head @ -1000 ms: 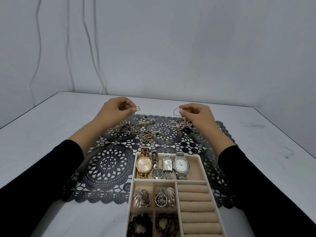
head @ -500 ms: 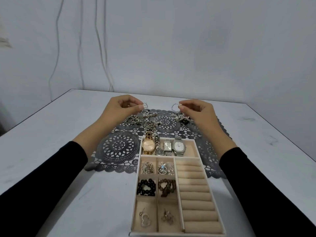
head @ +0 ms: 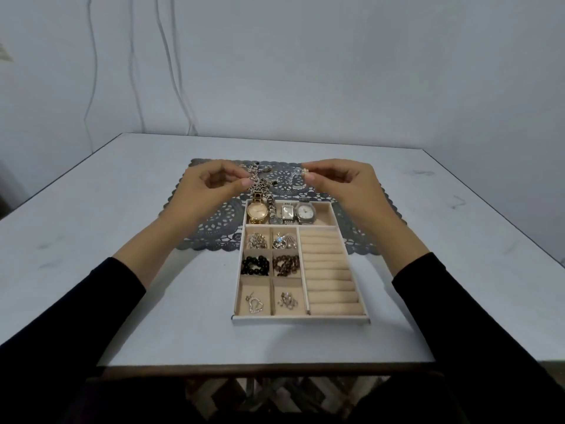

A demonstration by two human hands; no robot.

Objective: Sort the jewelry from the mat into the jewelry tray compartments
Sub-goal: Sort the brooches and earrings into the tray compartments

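A beige jewelry tray (head: 301, 320) lies on the table, its far end on a dark lace mat (head: 211, 234). Its top compartment holds several watches (head: 257, 211). Small left compartments hold brooches (head: 284, 241), bead bracelets (head: 255, 266) and earrings (head: 255, 304). The ring rolls (head: 327, 270) on the right are bare. A heap of silver chains (head: 263, 185) remains on the mat. My left hand (head: 211, 186) pinches a small silver piece (head: 253, 178) above the heap. My right hand (head: 344, 186) pinches a small ring (head: 304, 171) above the mat, just beyond the tray.
The white table (head: 122, 286) ends at a near edge at the bottom of the view, with a wooden frame (head: 269, 393) below it. A grey wall with hanging cables (head: 91, 71) stands behind.
The view has pulled back, so the whole tray now shows. Both hands have drawn nearer to the tray's far end, each still pinching its small piece.
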